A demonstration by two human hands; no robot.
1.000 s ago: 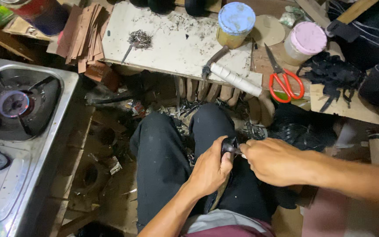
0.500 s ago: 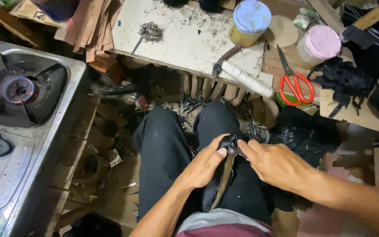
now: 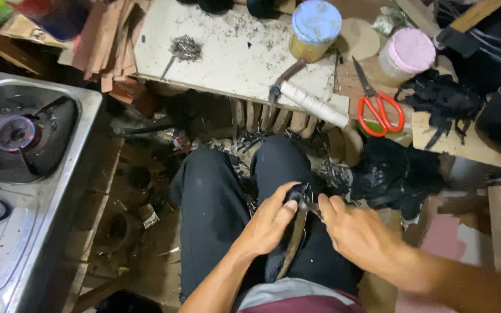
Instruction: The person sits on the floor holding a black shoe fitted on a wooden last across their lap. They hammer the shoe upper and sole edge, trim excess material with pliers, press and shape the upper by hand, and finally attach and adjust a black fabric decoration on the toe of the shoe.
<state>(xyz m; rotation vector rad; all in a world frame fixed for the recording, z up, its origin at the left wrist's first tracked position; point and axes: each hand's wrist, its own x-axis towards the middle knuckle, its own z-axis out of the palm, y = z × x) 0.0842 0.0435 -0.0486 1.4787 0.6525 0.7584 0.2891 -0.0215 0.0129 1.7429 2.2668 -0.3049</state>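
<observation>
The left hand (image 3: 271, 223) and the right hand (image 3: 355, 232) meet over the person's lap, just above the dark trousers (image 3: 215, 214). Both are curled around one small dark piece (image 3: 298, 194), fingers closed and thumbs pressing on it. A long thin brown strip (image 3: 294, 246) hangs down from under that piece, between the two hands. It may be a strap or a tool handle; the view is too dark to be sure.

What could go wrong: the piece is small and the fingers are packed tight around it. If a thumb slips, the piece could pop out and drop between the knees into the dark mess on the floor. If the thin strip has a sharp tip, a slip could poke the leg right under it, or a finger.

Ahead of the hands stands a white work board (image 3: 221, 55), dirty with black bits. On it, straight ahead, lies a hammer with a white wrapped handle (image 3: 314, 104). Red scissors (image 3: 378, 101) lie ahead and to the right, with a tin with a blue lid (image 3: 315, 26) and a tub with a pink lid (image 3: 410, 55) farther on. A pile of black scraps (image 3: 398, 174) sits close to the right hand. Far off to the left is a gas stove (image 3: 24, 150), well away from both hands. The knees and the board edge crowd the space, so reaching forward for a tool means lifting over them
</observation>
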